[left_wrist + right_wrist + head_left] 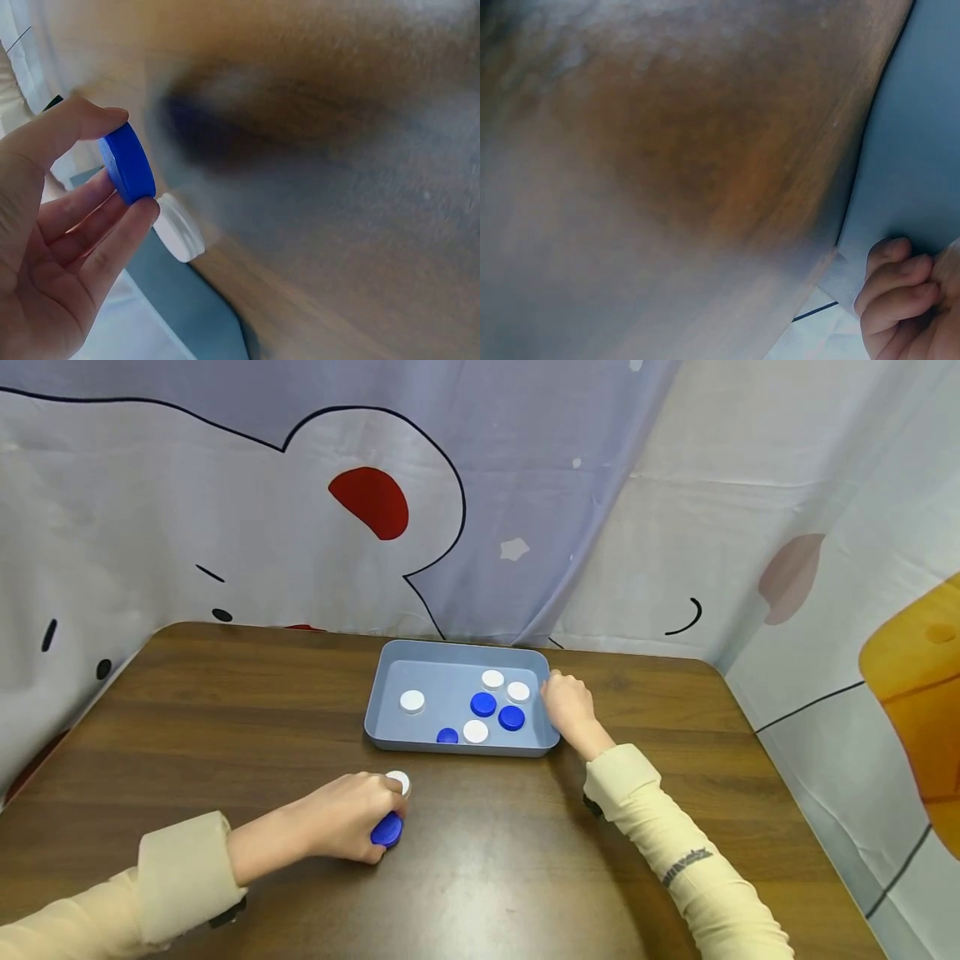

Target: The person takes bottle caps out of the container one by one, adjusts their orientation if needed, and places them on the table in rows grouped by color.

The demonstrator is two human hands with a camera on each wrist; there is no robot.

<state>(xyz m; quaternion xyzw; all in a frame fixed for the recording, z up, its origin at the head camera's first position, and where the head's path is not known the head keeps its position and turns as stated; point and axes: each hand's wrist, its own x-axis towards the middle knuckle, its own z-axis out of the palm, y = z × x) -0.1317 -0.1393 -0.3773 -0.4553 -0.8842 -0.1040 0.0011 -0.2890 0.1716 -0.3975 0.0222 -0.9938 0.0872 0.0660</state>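
My left hand (348, 817) pinches a blue bottle cap (129, 163) between thumb and fingertips, over the wooden table in front of the tray. Just beyond those fingers is a white bottle cap (400, 782); whether they touch it is not clear. A shallow blue-grey tray (450, 648) stands farther back, with several white and blue caps lying in it. At the tray's right end, my right hand (567, 702) holds the rim with curled fingers (896, 304). Its thumb is hidden in the right wrist view.
The brown wooden table (247, 710) extends on both sides of the tray. Behind it and to the right hangs a printed curtain (525, 460), close to the table's back edge. Inside the tray, a single white cap (412, 702) lies left of the other caps.
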